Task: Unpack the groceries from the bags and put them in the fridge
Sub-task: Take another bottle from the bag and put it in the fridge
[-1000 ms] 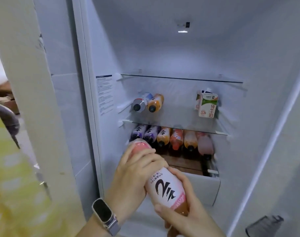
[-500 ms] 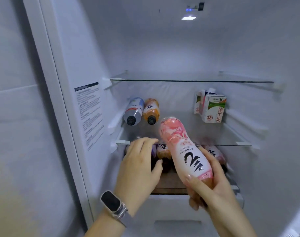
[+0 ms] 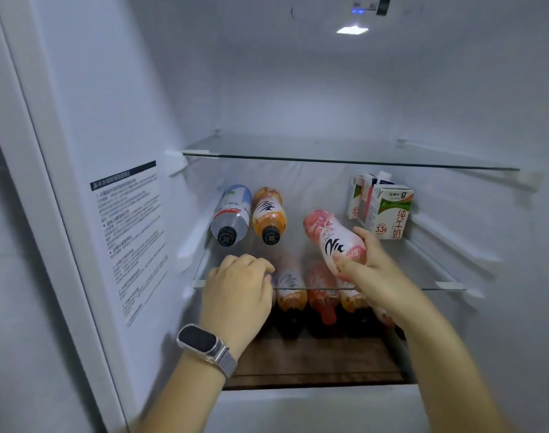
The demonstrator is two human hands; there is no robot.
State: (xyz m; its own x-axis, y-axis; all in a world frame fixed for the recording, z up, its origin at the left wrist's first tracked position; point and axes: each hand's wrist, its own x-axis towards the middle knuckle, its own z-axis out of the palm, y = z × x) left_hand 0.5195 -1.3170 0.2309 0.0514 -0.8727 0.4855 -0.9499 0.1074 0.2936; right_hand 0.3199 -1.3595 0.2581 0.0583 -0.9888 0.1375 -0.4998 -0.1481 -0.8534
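My right hand (image 3: 371,270) grips a pink drink bottle (image 3: 331,237) by its lower half, holding it tilted over the middle glass shelf (image 3: 423,270) of the open fridge, its base pointing inward. My left hand (image 3: 238,285), with a watch on the wrist, rests with curled fingers on the shelf's front edge and holds nothing. On that shelf lie a blue-labelled bottle (image 3: 231,215) and an orange bottle (image 3: 269,215), caps toward me, left of the pink one. Milk cartons (image 3: 384,207) stand at the back right.
Below the glass, several orange and red bottles (image 3: 320,295) lie side by side on a lower level above a brown surface (image 3: 313,360). A bare upper glass shelf (image 3: 345,160) spans the fridge. A printed label (image 3: 129,242) is on the left inner wall.
The pink bottle has gone from both hands low in front of the fridge to my right hand alone, up and onto the middle shelf. My left hand let go and moved to the shelf edge.
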